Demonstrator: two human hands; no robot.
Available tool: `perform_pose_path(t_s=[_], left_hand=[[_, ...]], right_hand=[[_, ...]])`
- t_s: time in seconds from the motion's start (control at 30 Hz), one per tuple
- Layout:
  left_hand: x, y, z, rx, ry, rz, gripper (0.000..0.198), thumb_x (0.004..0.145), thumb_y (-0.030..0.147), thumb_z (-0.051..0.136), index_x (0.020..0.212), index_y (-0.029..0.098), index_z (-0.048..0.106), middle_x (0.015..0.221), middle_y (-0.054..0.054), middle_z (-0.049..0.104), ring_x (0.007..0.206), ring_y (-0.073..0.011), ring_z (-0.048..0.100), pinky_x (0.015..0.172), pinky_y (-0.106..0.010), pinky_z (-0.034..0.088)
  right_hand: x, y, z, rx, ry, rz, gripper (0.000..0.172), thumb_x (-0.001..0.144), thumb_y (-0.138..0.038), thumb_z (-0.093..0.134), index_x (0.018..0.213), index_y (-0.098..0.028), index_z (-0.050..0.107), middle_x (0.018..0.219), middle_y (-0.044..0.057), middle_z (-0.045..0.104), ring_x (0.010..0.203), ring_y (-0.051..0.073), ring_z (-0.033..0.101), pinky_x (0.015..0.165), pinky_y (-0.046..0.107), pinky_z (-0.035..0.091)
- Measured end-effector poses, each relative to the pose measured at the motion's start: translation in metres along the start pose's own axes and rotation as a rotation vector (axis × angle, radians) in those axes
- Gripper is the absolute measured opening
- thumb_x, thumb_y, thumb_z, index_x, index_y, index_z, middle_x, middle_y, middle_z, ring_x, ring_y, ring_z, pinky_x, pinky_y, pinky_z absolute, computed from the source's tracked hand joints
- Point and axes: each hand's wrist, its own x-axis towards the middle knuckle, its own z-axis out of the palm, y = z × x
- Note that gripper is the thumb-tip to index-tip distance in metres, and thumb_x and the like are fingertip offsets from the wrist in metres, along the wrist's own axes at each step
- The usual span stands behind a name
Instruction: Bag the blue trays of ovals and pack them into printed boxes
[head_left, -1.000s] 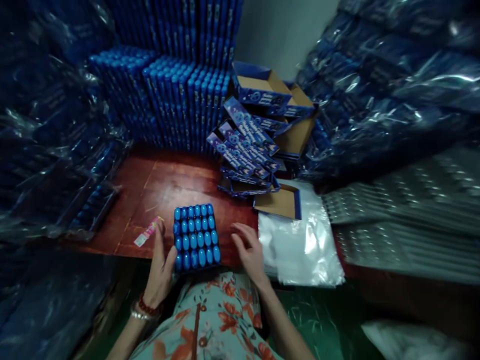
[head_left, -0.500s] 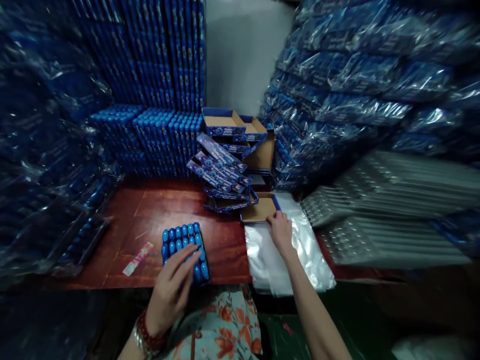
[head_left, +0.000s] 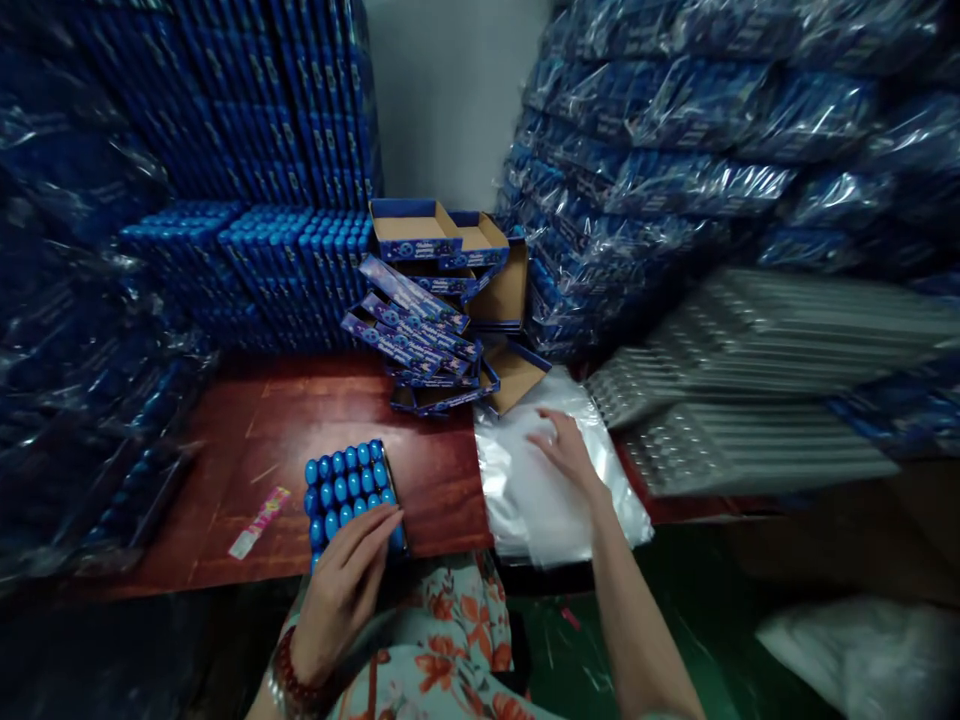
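Observation:
Several rows of shiny blue bottle-like pieces [head_left: 349,487] stand packed together in a block on the table, a dark edge showing along their right side. My left hand [head_left: 349,570] lies over the block's near right corner with its fingers stretched out, hiding some pieces. Above a pile of clear plastic bags [head_left: 517,500], my right hand [head_left: 571,455] hovers with thumb and fingers apart, holding nothing. Just beyond its fingertips, an open shallow cardboard box [head_left: 517,375] sits askew at the far edge of the bags, against the box pile.
Printed blue boxes [head_left: 420,330] are heaped at the table's back. Blue packed stacks [head_left: 277,260] rise behind on the left, film-wrapped packs [head_left: 675,190] on the right. Grey ribbed plastic trays [head_left: 765,440] lie at right. A pink strip [head_left: 259,522] rests on the table [head_left: 300,400].
My right hand has let go of the shallow box and drawn back from it. The box has turned and sits closer to the heap. My left hand has settled lower over the blue pieces.

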Motion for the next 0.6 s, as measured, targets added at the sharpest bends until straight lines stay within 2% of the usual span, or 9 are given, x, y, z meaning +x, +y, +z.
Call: perform_pose_path(t_s=[0.13,0.2,0.27,0.37,0.47,0.53,0.6], left_hand=[[-0.014,-0.011,-0.012,-0.022,0.058,-0.194,0.033,0.087,0.018,0.049,0.118,0.026,0.057,0.114,-0.003,0.064,0.105,-0.0173,0.061,0.095,-0.032,0.05],[-0.012,-0.014,-0.011,-0.04,0.073,-0.245,0.029,0.087,0.02,0.05,0.115,0.025,0.059,0.11,-0.003,0.066,0.1,-0.0169,0.063,0.092,-0.032,0.051],[-0.003,-0.014,-0.008,-0.07,0.054,-0.214,0.029,0.088,0.019,0.05,0.114,0.024,0.059,0.109,-0.004,0.066,0.099,-0.0166,0.063,0.089,-0.03,0.052],[0.015,-0.009,-0.004,-0.108,0.015,-0.107,0.032,0.088,0.015,0.048,0.118,0.023,0.058,0.111,-0.005,0.065,0.102,-0.0159,0.062,0.09,-0.028,0.05],[0.023,-0.002,-0.006,-0.135,0.018,-0.07,0.034,0.088,0.012,0.046,0.119,0.022,0.057,0.109,-0.005,0.066,0.103,-0.015,0.061,0.092,-0.027,0.048],[0.022,0.001,-0.007,-0.153,0.032,-0.092,0.034,0.088,0.012,0.046,0.119,0.022,0.058,0.108,-0.005,0.067,0.102,-0.0151,0.061,0.091,-0.027,0.049],[0.02,0.002,-0.01,-0.186,0.049,-0.147,0.032,0.089,0.015,0.047,0.116,0.021,0.06,0.107,-0.006,0.067,0.1,-0.0157,0.062,0.09,-0.028,0.049]], right_hand=[[-0.07,0.007,-0.016,-0.03,-0.171,0.012,0.056,0.069,-0.049,0.067,0.117,-0.023,0.056,0.114,0.01,0.057,0.108,0.027,0.05,0.092,0.044,0.041],[-0.085,0.007,-0.012,-0.029,-0.153,0.06,0.042,0.072,-0.049,0.064,0.102,-0.021,0.064,0.107,0.011,0.059,0.102,0.027,0.052,0.088,0.044,0.042],[-0.084,0.008,-0.005,0.03,-0.08,0.1,0.031,0.08,-0.048,0.054,0.083,-0.019,0.065,0.093,0.01,0.061,0.093,0.025,0.054,0.084,0.041,0.043],[-0.065,0.009,-0.002,0.151,-0.01,0.179,0.035,0.085,-0.046,0.043,0.072,-0.019,0.061,0.076,0.008,0.061,0.082,0.022,0.055,0.078,0.038,0.044],[-0.049,0.01,-0.012,0.196,-0.104,0.194,0.035,0.084,-0.048,0.042,0.073,-0.019,0.058,0.077,0.008,0.06,0.08,0.022,0.056,0.075,0.036,0.045],[-0.047,0.013,-0.02,0.179,-0.212,0.138,0.033,0.077,-0.052,0.052,0.081,-0.019,0.06,0.086,0.008,0.062,0.085,0.023,0.056,0.078,0.037,0.046],[-0.052,0.018,-0.02,0.127,-0.255,0.101,0.041,0.067,-0.056,0.062,0.087,-0.02,0.061,0.092,0.009,0.062,0.088,0.025,0.056,0.08,0.039,0.045]])
